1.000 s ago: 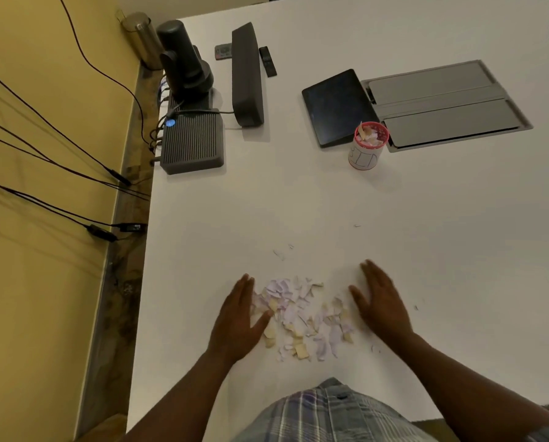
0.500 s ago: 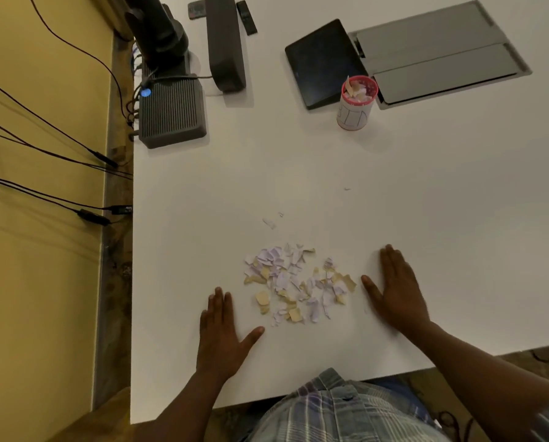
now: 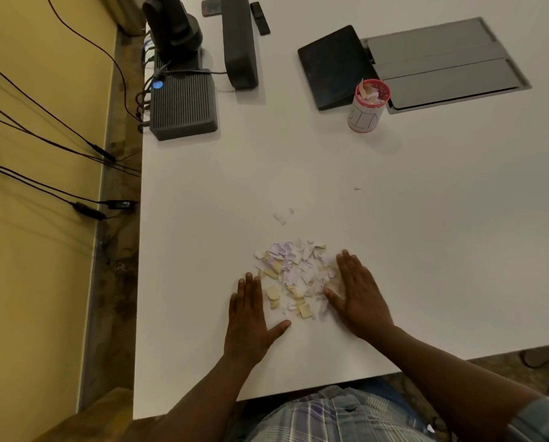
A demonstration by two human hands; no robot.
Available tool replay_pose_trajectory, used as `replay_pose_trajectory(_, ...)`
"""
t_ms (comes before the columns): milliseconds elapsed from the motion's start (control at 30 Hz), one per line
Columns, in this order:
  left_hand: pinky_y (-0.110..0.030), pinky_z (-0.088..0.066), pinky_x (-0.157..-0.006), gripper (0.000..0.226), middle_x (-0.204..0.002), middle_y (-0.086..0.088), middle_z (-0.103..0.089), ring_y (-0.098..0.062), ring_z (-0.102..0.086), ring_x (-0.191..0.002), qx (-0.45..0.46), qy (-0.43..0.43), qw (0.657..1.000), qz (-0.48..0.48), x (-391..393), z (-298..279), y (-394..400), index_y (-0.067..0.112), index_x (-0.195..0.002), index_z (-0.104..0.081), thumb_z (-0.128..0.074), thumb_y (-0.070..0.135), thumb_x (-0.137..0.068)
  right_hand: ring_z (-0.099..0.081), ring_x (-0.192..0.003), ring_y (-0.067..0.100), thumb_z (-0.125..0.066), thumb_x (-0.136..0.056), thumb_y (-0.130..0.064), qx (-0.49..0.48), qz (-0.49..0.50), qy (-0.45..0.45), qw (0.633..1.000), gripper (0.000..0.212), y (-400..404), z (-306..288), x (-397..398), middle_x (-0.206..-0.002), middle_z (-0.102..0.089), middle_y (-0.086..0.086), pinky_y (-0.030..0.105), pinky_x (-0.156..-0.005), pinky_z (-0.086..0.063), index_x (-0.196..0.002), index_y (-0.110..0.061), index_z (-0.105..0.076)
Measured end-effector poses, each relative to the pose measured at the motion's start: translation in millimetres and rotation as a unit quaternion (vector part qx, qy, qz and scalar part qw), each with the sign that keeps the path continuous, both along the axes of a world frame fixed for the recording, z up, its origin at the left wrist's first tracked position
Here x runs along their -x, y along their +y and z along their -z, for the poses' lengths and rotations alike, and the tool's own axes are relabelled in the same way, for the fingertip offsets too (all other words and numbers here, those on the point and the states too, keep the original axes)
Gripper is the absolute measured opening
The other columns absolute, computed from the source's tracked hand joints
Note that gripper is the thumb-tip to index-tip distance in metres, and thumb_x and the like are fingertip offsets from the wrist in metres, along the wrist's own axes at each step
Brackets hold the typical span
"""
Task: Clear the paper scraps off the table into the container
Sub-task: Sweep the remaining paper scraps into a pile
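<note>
Since half a second ago, we have drawn both hands inward against the scrap pile. Our left hand (image 3: 251,317) lies flat on the white table (image 3: 426,218), fingers straight and together, thumb splayed toward the pile, fingertips touching its left edge. Our right hand (image 3: 359,298) also lies flat and extended, its thumb side pressing the pile's right edge. Neither hand grips anything. The paper scraps (image 3: 294,275) sit between both hands near the table's front edge; the pile's long axis runs front to back. The container (image 3: 367,106) stands upright, well apart, rim facing up, scraps inside.
</note>
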State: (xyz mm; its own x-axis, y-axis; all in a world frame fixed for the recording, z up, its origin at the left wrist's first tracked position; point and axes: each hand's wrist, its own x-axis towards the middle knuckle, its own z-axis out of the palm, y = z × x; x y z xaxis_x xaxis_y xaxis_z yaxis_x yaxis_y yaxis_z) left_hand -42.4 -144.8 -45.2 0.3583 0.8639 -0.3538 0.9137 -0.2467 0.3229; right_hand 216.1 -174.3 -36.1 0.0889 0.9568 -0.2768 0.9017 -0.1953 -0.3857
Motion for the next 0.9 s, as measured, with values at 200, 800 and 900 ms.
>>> replay_pose_trajectory(200, -0.037, 0.006, -0.118, 0.106, -0.158, -0.001, 0.023, -0.017, 0.021, -0.145, 0.001, -0.005, 0.999, 0.034, 55, 2, -3, 0.016, -0.148, 0.019, -0.032, 0.079, -0.08, 0.005, -0.147, 0.017, -0.009, -0.084, -0.076, 0.064, 0.171, -0.086, 0.979, 0.088, -67, 5, -36, -0.16, 0.006, 0.0, 0.042, -0.119, -0.007, -0.151, -0.022, 0.007)
replay_pose_trajectory(800, -0.05, 0.003, -0.117, 0.128, -0.158, -0.011, 0.019, -0.028, 0.017, -0.146, 0.01, 0.004, 0.997, 0.074, 27, -2, 32, 0.013, -0.149, 0.015, -0.042, 0.09, -0.064, 0.006, -0.147, 0.024, -0.033, -0.082, -0.077, 0.024, 0.02, -0.045, 0.998, 0.101, 2, 13, 66, -0.16, 0.006, 0.009, 0.042, -0.117, -0.007, -0.152, -0.013, 0.003)
replay_pose_trajectory(900, -0.052, 0.0, -0.118, 0.128, -0.157, -0.014, 0.019, -0.03, 0.016, -0.146, -0.001, 0.012, 0.997, 0.075, 8, -1, 38, 0.014, -0.148, 0.017, -0.04, 0.091, -0.063, 0.003, -0.147, 0.029, -0.033, -0.08, -0.08, 0.011, -0.033, -0.041, 0.999, 0.101, 20, 16, 60, -0.159, 0.002, 0.014, 0.046, -0.116, -0.009, -0.153, -0.016, -0.004)
